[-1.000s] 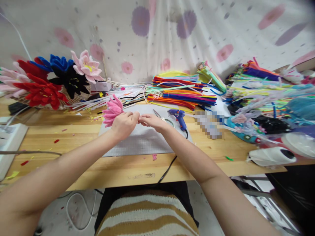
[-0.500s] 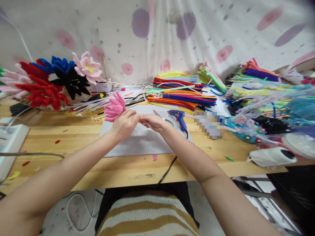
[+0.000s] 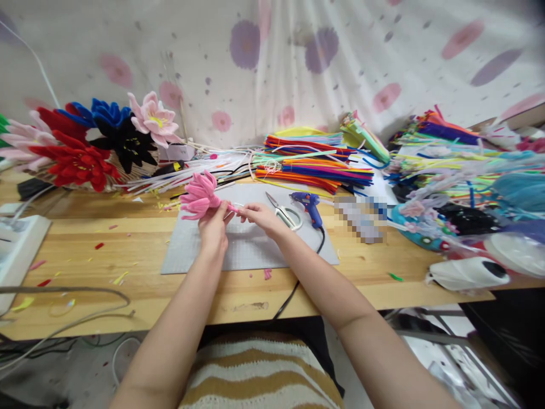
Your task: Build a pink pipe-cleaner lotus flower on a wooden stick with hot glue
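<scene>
A pink fuzzy pipe-cleaner flower (image 3: 199, 196) lies sideways over the grey cutting mat (image 3: 251, 255), its petals pointing left. My left hand (image 3: 215, 224) is closed on it just below the petals, thumb and fingers around the pink stem. At the stem's right end, my right hand (image 3: 259, 217) pinches the tip, where a thin whitish piece shows between the fingers. Just right of that hand, scissors (image 3: 286, 215) with pale handles rest on the mat. Beside them lies a blue glue gun (image 3: 310, 207) with a black cord.
Finished flowers (image 3: 80, 153) in red, black, blue and pink stand at the left. Bundles of coloured pipe cleaners (image 3: 315, 170) lie along the back. A power strip (image 3: 25, 255) sits at the left edge, a white roll (image 3: 468, 272) at the right. Scraps dot the wooden table (image 3: 140, 307).
My left hand has turned and shifted lower, uncovering the pink stem. The flower has tipped slightly downward with it. My right hand stays near the stem end, and the scissors show more fully.
</scene>
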Motion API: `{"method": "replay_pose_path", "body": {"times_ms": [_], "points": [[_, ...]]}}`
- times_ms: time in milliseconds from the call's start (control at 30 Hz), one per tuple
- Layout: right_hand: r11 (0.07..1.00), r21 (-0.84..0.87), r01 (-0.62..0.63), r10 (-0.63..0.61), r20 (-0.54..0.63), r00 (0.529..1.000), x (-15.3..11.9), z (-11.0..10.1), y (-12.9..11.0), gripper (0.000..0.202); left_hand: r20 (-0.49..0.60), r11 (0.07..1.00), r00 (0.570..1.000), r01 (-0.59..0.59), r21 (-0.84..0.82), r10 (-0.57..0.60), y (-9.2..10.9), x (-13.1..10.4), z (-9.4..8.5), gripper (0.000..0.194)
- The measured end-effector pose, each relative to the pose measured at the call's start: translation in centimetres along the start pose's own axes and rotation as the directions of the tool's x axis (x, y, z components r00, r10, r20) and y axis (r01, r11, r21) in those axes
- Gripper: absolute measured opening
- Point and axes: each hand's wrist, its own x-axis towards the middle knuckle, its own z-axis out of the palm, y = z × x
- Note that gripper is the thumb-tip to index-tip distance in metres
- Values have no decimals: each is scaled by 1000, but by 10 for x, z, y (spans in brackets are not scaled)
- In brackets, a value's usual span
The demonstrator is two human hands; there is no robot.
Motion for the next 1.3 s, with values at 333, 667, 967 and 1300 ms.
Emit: {"method": "replay_pose_path", "body": {"times_ms": [333, 667, 967, 1300], "points": [[966, -219, 134, -207, -356, 911, 1, -21, 11, 27, 12, 999, 1000, 8, -37, -8, 3, 6, -19, 21], [940, -208, 269, -312, -212, 926, 6, -19, 6, 27, 67, 982, 998, 6, -187, 7, 4, 12, -29, 23], [961, -88, 262, -276, -216, 937, 6, -9, 5, 24, 91, 982, 996, -4, -190, 22, 3, 16, -35, 23], [973, -93, 212, -214, -13, 977, 2, 11, 7, 27, 81, 979, 997, 14, -203, 2, 1, 13, -24, 19]]}}
